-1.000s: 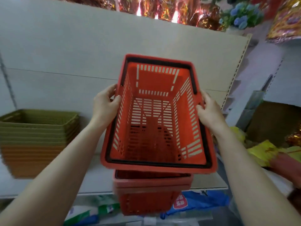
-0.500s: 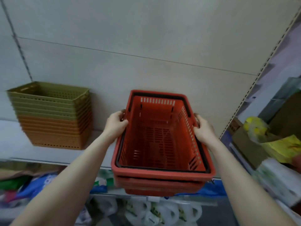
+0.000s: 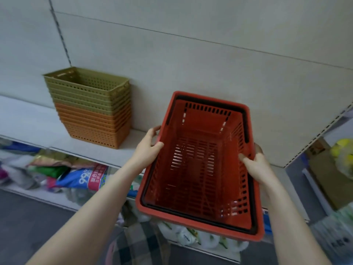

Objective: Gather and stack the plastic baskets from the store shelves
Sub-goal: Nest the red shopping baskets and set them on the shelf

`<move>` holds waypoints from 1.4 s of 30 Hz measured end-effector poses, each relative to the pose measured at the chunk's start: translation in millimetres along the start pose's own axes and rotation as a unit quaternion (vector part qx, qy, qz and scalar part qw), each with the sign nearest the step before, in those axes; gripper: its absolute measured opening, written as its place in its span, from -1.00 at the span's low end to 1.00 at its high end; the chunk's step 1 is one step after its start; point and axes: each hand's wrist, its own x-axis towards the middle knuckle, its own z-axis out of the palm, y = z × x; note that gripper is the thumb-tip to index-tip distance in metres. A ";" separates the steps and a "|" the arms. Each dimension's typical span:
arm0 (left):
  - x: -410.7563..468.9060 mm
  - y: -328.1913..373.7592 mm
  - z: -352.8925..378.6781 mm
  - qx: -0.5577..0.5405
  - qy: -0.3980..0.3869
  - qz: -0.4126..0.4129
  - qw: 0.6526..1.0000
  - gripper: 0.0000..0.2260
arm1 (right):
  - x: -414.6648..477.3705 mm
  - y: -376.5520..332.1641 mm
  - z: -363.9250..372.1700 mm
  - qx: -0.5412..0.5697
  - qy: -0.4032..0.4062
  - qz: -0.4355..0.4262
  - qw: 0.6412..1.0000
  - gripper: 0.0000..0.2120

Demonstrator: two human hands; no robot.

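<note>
A red plastic shopping basket [image 3: 198, 169] with a black handle folded on its rim is held in front of the shelf, tilted with its opening toward me. My left hand [image 3: 148, 148] grips its left rim. My right hand [image 3: 256, 165] grips the right rim, fingers curled inside. The red baskets nested under it a moment ago are hidden from this angle. To the left, on the white shelf [image 3: 28, 121], stands a nested stack of green baskets [image 3: 87, 88] on top of orange baskets [image 3: 95, 127].
The beige back panel [image 3: 191, 54] rises behind the shelf. Below the shelf lie bagged goods [image 3: 82, 176] and white packs [image 3: 193, 238]. A cardboard box and yellow items [image 3: 342, 155] sit at the right. Checked fabric [image 3: 141, 245] shows at the bottom.
The red basket came down onto the red baskets below it, then shifted right and nearer to me. The view swung, so the green and orange stack now appears closer to the centre.
</note>
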 end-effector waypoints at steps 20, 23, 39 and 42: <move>-185.6 -124.7 -120.5 -0.219 -0.020 -0.060 0.974 -0.35 | -222.5 -6.9 110.9 0.128 -0.022 -0.063 0.990 -0.36; -231.0 -162.8 -178.5 -0.223 0.025 -0.083 0.971 -0.36 | -267.4 -24.0 172.2 0.123 -0.048 -0.081 0.988 -0.44; -353.2 -304.0 -454.1 -0.164 0.282 -0.238 0.915 -0.32 | -349.9 -173.4 488.6 0.070 -0.313 -0.127 0.939 -0.52; -345.1 -325.4 -496.8 -0.179 0.311 -0.252 0.899 -0.33 | -342.7 -206.0 552.4 0.057 -0.336 -0.132 0.931 -0.53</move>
